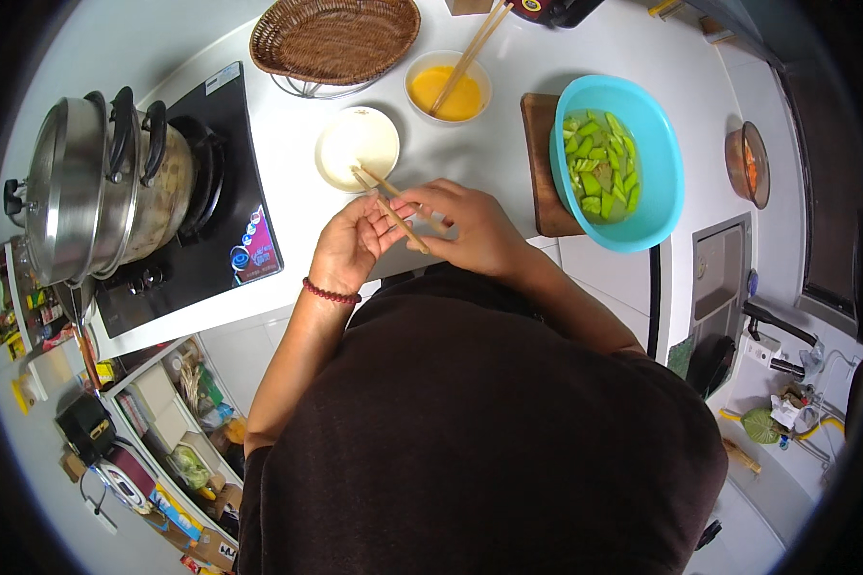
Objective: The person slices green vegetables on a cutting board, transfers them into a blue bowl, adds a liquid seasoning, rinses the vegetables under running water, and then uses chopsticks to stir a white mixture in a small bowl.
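Note:
My left hand (349, 237), palm up with a red bead bracelet at the wrist, has its thumb and fingers on one wooden chopstick (406, 228). My right hand (475, 224) curls its fingers around a second chopstick (378, 180), partly hidden behind them. The tips of both chopsticks meet over the near edge of a small white bowl (357, 140). Pale contents in that bowl are hard to tell from its white wall. Behind it to the right, a white bowl (480, 75) holds beaten egg (446, 93) with another pair of chopsticks (467, 63) leaning in it.
Green vegetable pieces (604, 169) sit in water in a turquoise basin (665, 176), partly over a wooden board (543, 165). A brown wicker basket (334, 39) stands at the back. At left, a stacked steel steamer pot (79, 187) rests on a black cooktop (223, 144). A sink (719, 277) is at right.

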`<state>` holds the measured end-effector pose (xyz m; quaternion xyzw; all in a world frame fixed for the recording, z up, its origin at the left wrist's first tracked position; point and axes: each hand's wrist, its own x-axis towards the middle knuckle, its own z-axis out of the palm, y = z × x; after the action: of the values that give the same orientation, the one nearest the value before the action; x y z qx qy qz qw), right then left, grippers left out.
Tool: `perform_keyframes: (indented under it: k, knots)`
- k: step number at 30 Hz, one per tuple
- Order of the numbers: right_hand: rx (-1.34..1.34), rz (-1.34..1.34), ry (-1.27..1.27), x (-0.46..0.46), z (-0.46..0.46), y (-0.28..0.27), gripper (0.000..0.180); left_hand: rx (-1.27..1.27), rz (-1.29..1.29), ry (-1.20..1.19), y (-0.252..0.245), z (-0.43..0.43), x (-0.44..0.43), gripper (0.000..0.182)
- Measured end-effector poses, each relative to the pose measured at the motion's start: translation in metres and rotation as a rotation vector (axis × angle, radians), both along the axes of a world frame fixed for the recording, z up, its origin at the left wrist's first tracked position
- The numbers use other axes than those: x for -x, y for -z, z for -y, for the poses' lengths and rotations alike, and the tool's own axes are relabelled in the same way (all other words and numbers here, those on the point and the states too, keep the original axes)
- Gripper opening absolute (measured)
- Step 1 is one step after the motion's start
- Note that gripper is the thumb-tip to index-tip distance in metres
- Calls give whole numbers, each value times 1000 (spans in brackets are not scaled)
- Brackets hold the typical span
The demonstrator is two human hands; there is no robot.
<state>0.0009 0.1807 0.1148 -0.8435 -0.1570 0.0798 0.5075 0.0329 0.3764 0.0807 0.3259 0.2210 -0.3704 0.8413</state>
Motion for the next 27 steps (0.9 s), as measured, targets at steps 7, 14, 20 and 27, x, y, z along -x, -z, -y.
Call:
perform_keyframes:
  k: [7,14,20,27]
  knots:
    - [-98,-28,-219,3,1,-3,43,46,-12,-35,1,-2,-2,20]
    - [-185,2,19,-7,-11,8,38,-27,36,61,17,-13,0,21]
    - [-269,336,128,-24,-29,40,19,-211,64,89,7,-14,1,23]
    - [-438,-53,239,-21,-10,51,18,-591,64,-29,-6,-24,13,28]
